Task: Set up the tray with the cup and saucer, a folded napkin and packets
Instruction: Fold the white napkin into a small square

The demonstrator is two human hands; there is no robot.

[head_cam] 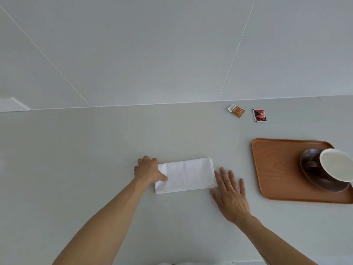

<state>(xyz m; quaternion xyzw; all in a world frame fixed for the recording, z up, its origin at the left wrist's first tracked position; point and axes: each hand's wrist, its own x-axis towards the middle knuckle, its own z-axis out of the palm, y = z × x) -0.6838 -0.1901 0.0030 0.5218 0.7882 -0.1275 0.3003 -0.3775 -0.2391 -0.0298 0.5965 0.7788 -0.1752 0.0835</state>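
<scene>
1. Between the two hands, on the pale counter (95, 150), lies a white napkin (186, 175) folded into a long rectangle, its layered fold edges showing at the end nearest the right hand.
2. The left hand (148, 169) sits at the napkin's left end, fingers curled over the far corner and the thumb pressed on top of the cloth, so it pinches that end.
3. The right hand (230, 194) lies flat on the counter with straight, spread fingers, palm down, its thumb side touching the napkin's right edge; it holds nothing.
4. To the right of the right hand, apart from it, rests a brown wooden tray (277, 169) with rounded corners, partly cut off by the frame edge.
5. On the tray's far right part sits a dark brown saucer (313, 180), and on it a cup (336, 163) with a white inside and a brown handle turned toward the hands. The left part of the tray is bare wood.
6. Beyond the right hand, near the line where counter meets wall, two small packets lie flat on the counter: a tan one (236, 110) and, just right of it, a red and black one (259, 115). They are off the tray and not touching each other.
7. Far past the left hand, at the left frame edge, a white wall plate (12, 105) is fixed on the wall.
</scene>
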